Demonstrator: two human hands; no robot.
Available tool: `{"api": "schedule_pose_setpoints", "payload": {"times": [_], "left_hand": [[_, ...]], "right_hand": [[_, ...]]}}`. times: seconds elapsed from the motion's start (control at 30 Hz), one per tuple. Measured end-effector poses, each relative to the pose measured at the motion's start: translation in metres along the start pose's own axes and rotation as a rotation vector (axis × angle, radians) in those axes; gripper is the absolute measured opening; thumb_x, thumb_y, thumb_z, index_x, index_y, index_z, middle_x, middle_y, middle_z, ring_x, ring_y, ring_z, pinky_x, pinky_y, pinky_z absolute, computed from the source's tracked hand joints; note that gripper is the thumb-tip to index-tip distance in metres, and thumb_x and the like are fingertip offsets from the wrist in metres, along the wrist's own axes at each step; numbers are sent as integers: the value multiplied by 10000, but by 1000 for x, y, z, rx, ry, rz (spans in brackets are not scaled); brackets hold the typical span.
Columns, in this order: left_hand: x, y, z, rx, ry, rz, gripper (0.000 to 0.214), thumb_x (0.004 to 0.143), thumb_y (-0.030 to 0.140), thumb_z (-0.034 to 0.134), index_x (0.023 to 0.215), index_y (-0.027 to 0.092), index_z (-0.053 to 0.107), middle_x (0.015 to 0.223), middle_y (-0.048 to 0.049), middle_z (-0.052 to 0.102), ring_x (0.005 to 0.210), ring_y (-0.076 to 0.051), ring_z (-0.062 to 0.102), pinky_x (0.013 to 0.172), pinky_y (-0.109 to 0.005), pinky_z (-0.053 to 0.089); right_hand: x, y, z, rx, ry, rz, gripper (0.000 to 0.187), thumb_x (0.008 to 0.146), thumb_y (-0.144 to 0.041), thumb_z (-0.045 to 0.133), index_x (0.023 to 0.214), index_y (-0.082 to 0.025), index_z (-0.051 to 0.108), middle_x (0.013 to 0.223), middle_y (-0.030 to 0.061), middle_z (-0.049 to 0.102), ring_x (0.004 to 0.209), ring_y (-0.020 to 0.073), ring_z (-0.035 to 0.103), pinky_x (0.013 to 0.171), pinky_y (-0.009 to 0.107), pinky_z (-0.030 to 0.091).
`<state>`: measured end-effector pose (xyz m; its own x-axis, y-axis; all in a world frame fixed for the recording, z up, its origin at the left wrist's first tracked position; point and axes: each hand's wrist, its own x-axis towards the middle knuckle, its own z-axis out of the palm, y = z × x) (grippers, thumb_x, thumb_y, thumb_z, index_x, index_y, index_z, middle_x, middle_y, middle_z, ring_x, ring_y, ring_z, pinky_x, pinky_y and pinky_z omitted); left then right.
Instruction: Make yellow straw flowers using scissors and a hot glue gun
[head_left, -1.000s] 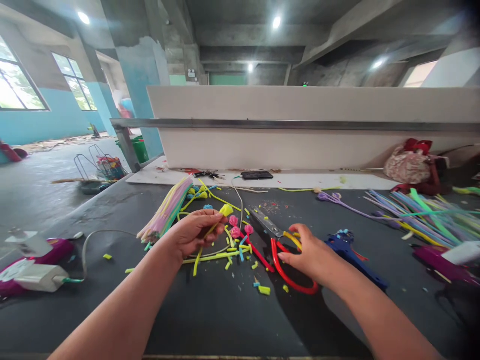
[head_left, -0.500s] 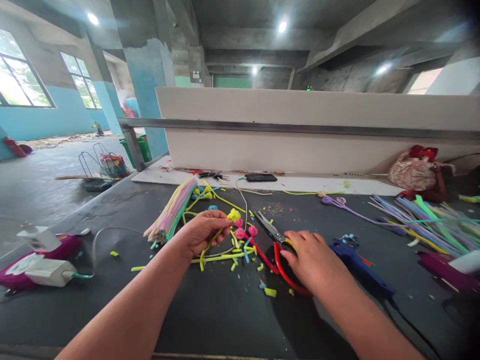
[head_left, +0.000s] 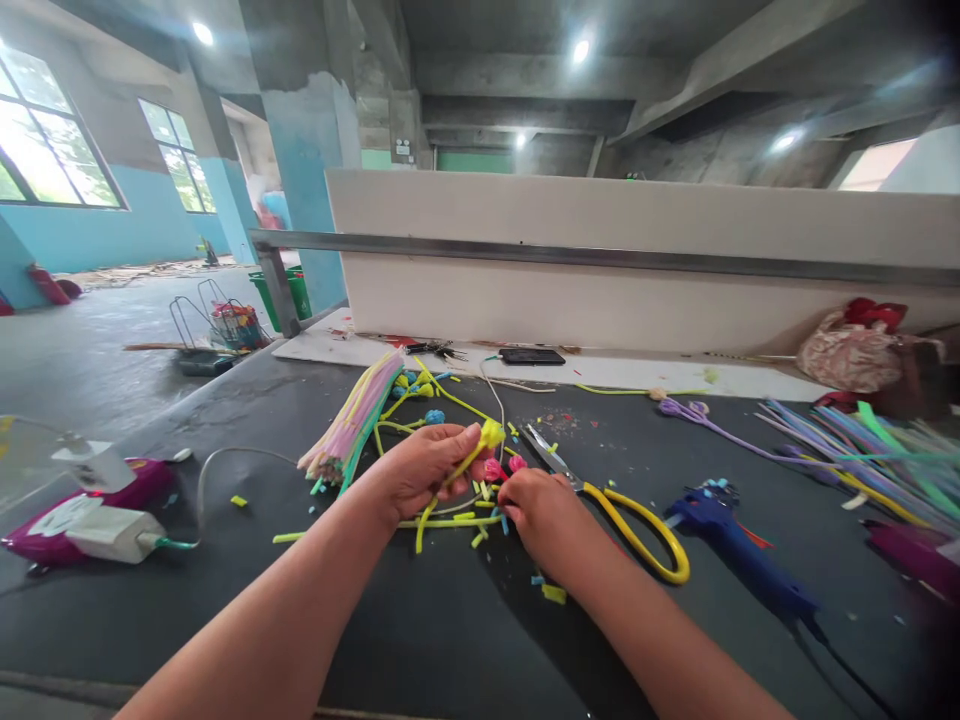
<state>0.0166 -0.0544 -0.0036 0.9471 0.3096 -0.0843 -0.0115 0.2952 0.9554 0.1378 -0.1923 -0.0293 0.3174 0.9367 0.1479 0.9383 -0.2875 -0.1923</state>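
Observation:
My left hand (head_left: 439,462) pinches a yellow pipe-cleaner flower (head_left: 491,434) by its stem, with the blossom pointing right. My right hand (head_left: 536,510) has closed fingers at the stem of the pink pipe-cleaner flowers (head_left: 493,470), which lie low on the table; the fingers cover most of that stem. Just right of this hand are scissors (head_left: 637,530) with a yellow handle loop, blades apart; my forearm hides the other loop. Short yellow and blue cut pieces (head_left: 553,594) are scattered around both hands.
A bundle of pastel pipe cleaners (head_left: 349,420) lies left, near yellow and blue flowers (head_left: 420,385). A blue glue gun (head_left: 742,560) is at right, before more loose pipe cleaners (head_left: 862,450). Behind are a phone (head_left: 532,357) and a white board (head_left: 562,300). Plugged-in chargers (head_left: 112,530) sit left.
My right hand has left the scissors and moved left to the pink flowers' stem. My left hand still holds the yellow flower. The whole view has shifted slightly.

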Motion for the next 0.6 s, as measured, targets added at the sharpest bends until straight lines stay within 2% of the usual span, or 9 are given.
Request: {"api": "schedule_pose_setpoints", "payload": {"times": [0.17,0.3,0.43,0.5,0.6], "left_hand": [[0,-7,12,31,-16,-54,406,721,520,624,701,120,552,521,33,515,335,-6,361,312,-134,184],[-1,-8,15,34,-24,-64,358,722,469,645,694,126,548,540,35,524,345,-1,355,318,-127,182],[-2,-8,19,26,-34,-44,318,742,427,639,691,125,554,558,27,536,364,-3,368,329,-124,206],[-4,-9,22,37,-16,-25,317,739,415,642,663,124,543,553,24,541,369,-5,378,337,-124,225],[-4,-11,27,72,12,2,302,736,401,644,660,128,539,566,17,562,376,-11,394,339,-125,248]], "right_hand": [[-7,3,-1,32,20,1,148,841,-175,471,787,-196,607,795,28,671,788,177,603,723,302,332],[-10,4,-8,129,63,52,198,868,-163,369,896,-185,565,820,44,662,735,163,607,656,274,380],[-15,9,-19,534,53,175,258,821,-177,374,958,-212,590,659,-8,630,643,152,621,607,255,439],[-17,14,-24,729,56,279,219,797,-203,400,876,-212,604,611,-22,608,596,151,629,563,252,454],[-22,22,-31,965,120,390,91,759,-255,498,801,-204,561,658,-21,621,587,151,640,530,251,474]]}}
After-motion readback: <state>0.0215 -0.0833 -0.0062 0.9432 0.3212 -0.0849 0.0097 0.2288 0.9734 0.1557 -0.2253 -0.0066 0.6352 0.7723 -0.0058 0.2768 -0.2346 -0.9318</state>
